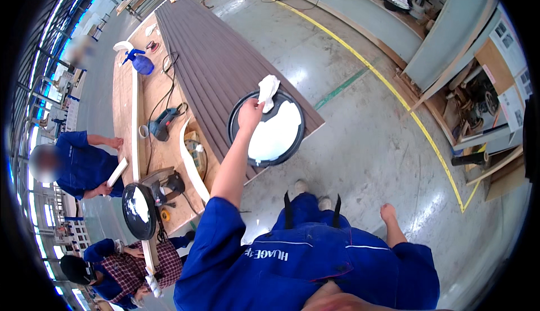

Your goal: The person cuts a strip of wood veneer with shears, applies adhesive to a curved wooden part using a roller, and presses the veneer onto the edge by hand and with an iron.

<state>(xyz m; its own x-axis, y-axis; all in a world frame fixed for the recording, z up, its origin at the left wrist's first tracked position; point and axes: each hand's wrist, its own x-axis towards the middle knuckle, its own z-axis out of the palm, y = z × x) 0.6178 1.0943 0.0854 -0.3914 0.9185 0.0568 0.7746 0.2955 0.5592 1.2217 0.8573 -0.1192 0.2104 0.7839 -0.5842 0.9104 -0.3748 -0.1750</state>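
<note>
My left hand [251, 114] pinches a crumpled white cloth [269, 90] over a round black tub [231, 125]. Inside the tub spreads a smooth white substance [275, 134]. The tub rests at the near end of a stack of long, dark brown boards [219, 58], and my left forearm passes over its near left side. My right hand [388, 212] hangs low at my right side, away from the boards; its fingers are turned from view.
Left of the boards, a wooden worktable [126, 80] carries a blue spray bottle [140, 63], a corded power tool [163, 124] and a curved white strip [191, 162]. Beside a second black tub [139, 229], two people [90, 165] work with pale strips. Wooden shelving stands right.
</note>
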